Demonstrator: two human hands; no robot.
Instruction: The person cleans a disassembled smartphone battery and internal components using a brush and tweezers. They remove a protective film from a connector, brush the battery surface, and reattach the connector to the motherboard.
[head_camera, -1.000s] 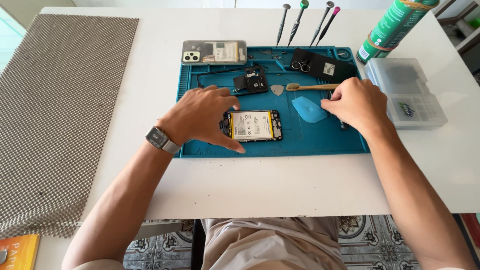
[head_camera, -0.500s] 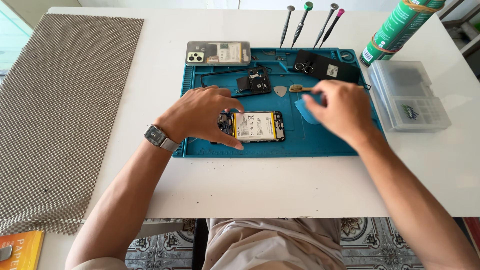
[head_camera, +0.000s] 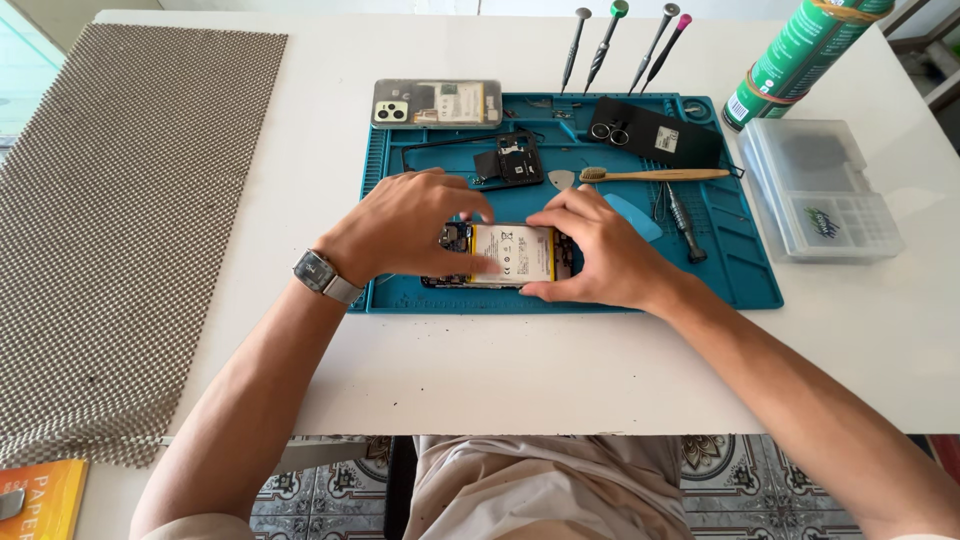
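An opened phone (head_camera: 505, 255) with its pale battery showing lies on the blue repair mat (head_camera: 740, 270) near the front edge. My left hand (head_camera: 400, 225), a watch on its wrist, rests on the phone's left end with fingers curled over its top edge. My right hand (head_camera: 600, 245) grips the phone's right end, thumb along the near side. A light blue pry card (head_camera: 632, 215) lies just behind my right hand.
On the mat lie a wooden brush (head_camera: 655, 175), a small screwdriver (head_camera: 685, 225), a black cover (head_camera: 655, 135), a small black part (head_camera: 515, 160) and a grey pick (head_camera: 562, 180). Several screwdrivers (head_camera: 620, 40) stand behind. A phone back (head_camera: 437, 102), green can (head_camera: 800, 60), clear parts box (head_camera: 820, 185) and woven mat (head_camera: 120, 210) surround it.
My right hand has moved left from the pry card and brush area onto the phone's right end. My left hand stays on the phone's left end.
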